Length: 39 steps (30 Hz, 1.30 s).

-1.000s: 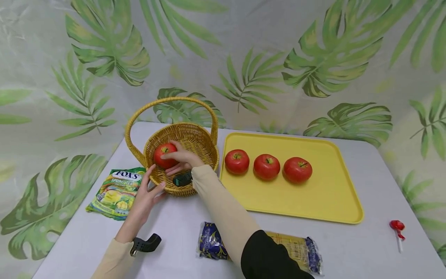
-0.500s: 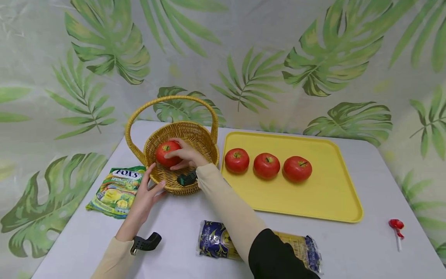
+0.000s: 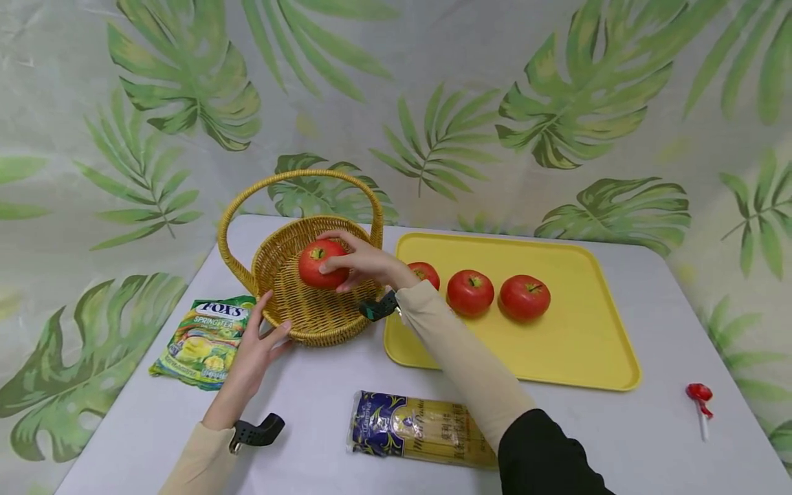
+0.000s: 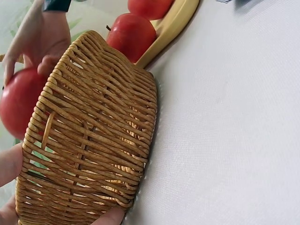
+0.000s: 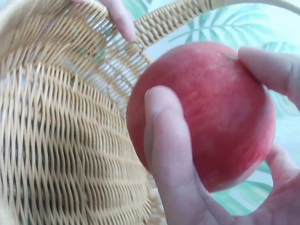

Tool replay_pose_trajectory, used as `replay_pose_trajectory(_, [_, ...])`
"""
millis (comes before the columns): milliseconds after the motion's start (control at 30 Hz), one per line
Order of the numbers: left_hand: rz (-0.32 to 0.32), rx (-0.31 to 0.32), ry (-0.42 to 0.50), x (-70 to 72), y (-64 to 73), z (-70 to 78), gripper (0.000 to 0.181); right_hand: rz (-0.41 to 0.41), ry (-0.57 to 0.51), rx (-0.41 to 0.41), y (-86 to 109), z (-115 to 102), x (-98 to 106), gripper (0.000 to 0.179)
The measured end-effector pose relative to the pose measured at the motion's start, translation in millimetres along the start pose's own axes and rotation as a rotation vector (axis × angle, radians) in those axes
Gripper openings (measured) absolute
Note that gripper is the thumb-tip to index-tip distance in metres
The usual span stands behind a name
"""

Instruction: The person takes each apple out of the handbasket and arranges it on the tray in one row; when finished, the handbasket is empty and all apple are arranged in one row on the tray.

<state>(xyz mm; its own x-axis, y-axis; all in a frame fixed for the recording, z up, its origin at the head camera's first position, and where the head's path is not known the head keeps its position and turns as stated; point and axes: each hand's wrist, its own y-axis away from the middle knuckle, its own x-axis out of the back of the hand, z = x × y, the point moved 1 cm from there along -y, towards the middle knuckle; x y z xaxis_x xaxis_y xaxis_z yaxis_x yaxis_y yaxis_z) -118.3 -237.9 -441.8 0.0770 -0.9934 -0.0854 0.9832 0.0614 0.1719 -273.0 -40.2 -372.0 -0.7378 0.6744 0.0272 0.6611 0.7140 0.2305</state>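
My right hand (image 3: 365, 265) holds a red apple (image 3: 315, 258) over the wicker basket (image 3: 272, 265). Thumb and fingers press on opposite sides of the apple (image 5: 211, 126) in the right wrist view. The left wrist view shows this apple (image 4: 21, 103) just beyond the basket rim. My left hand (image 3: 256, 347) grips the near left side of the basket, with a finger (image 5: 121, 18) over the rim and another finger (image 4: 111, 217) low on the outer wall (image 4: 89, 126). The basket stands on the table, its tall arched handle (image 3: 303, 173) upright.
Right of the basket lies a yellow tray (image 3: 569, 344) bearing three apples (image 3: 470, 293), the left one partly behind my right wrist. A green candy bag (image 3: 201, 344) lies on the left. In front is a spaghetti pack (image 3: 421, 430), partly under my right forearm. A red lollipop (image 3: 700, 395) lies far right.
My right hand has raised the apple from the basket's left side and carried it rightward. The left hand keeps its place on the basket.
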Motion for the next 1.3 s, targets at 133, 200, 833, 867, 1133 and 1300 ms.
replay_pose_trajectory(133, [-0.002, -0.006, 0.011, -0.4, 0.4, 0.0, 0.072, -0.034, 0.049, 0.036, 13.8, 1.9, 14.8, 0.061])
replay_pose_trajectory(200, [-0.004, -0.009, 0.014, -0.2, 0.1, -0.6, 0.073, -0.049, 0.072, 0.044, 21.3, 3.4, 22.2, 0.062])
replay_pose_trajectory(833, [-0.026, -0.023, 0.023, 0.2, 0.2, -2.4, 0.071, 0.102, 0.136, 0.026, 113.3, 30.6, 112.2, 0.061])
replay_pose_trajectory(867, [-0.026, -0.022, 0.023, 0.3, 0.3, -2.7, 0.072, 0.118, 0.136, 0.019, 119.0, 32.2, 117.3, 0.062])
replay_pose_trajectory(1133, [-0.032, -0.031, 0.019, 0.0, 1.4, -2.5, 0.073, 0.245, 0.129, -0.023, 167.8, 45.8, 159.5, 0.063])
replay_pose_trajectory(1300, [-0.033, -0.032, 0.018, -0.5, 1.1, -2.1, 0.073, 0.318, 0.129, -0.041, 200.2, 53.8, 182.0, 0.061])
